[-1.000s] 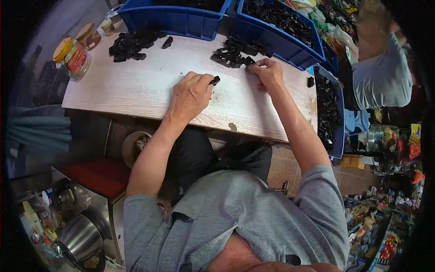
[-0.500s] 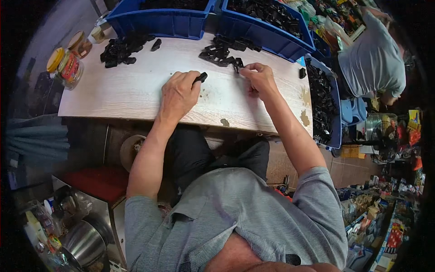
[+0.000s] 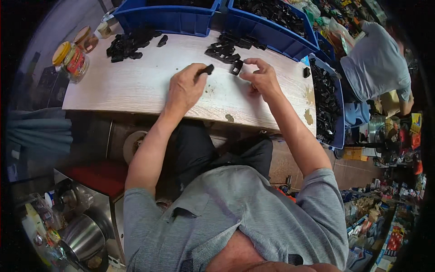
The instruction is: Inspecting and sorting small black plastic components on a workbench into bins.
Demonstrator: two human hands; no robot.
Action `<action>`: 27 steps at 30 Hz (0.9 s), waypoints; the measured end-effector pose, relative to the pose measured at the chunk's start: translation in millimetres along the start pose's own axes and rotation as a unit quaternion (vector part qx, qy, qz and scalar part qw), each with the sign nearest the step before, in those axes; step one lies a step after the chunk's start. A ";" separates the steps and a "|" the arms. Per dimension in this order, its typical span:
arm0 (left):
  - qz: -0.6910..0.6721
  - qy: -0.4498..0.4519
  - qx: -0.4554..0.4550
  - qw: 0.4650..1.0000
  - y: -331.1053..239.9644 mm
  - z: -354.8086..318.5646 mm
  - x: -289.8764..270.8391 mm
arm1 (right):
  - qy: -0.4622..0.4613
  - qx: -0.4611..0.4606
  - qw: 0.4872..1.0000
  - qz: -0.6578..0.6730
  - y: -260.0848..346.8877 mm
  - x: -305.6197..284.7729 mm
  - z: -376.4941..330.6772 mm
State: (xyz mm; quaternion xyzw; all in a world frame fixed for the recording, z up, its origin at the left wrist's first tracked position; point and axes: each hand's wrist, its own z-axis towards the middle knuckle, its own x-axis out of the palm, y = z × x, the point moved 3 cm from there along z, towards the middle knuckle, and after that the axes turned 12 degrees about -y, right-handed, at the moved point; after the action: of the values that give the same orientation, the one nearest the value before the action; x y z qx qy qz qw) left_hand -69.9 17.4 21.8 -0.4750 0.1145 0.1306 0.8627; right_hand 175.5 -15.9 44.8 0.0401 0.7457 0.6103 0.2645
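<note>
Over the middle of the table, my left hand (image 3: 186, 88) is closed, a small black plastic part (image 3: 207, 70) pinched between thumb and forefinger. To its right, my right hand (image 3: 263, 79) has thumb and forefinger spread, with nothing visible between them. Just left of those fingertips lies another black plastic piece (image 3: 236, 67); whether they touch it I cannot tell. That piece sits at the near edge of a loose heap of black parts (image 3: 224, 49). A second heap (image 3: 129, 45) rests on the left of the table, a single black piece (image 3: 162, 41) beside it.
Blue crates (image 3: 170, 20) filled with black parts line the table's far edge. Another blue crate (image 3: 340, 122) stands along its right side. A yellow-lidded jar (image 3: 74, 65) is at the left edge, and one black part (image 3: 306, 72) lies near the right edge. Another person (image 3: 376, 63) bends beyond.
My right thumb and forefinger were on the black piece by the heap; now they are spread apart beside it. My left hand still holds its part. The whole view has shifted slightly.
</note>
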 end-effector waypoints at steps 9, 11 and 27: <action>-0.003 -0.002 0.039 0.999 -14.3 5.4 31.3 | 0.032 0.008 0.998 -0.048 -2.7 18.3 4.4; 0.003 0.010 0.035 0.999 -14.7 6.7 34.5 | 0.036 0.008 0.999 -0.035 -3.0 20.4 -0.5; 0.054 0.010 0.155 0.986 -14.4 21.9 45.0 | 0.048 0.036 0.997 -0.046 -4.5 19.7 5.6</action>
State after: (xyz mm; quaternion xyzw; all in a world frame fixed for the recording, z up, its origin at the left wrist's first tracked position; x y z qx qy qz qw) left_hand -21.2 33.9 30.1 -0.3304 0.1673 0.1529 0.9162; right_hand 162.2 -4.6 33.1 -0.0141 0.7799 0.5716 0.2547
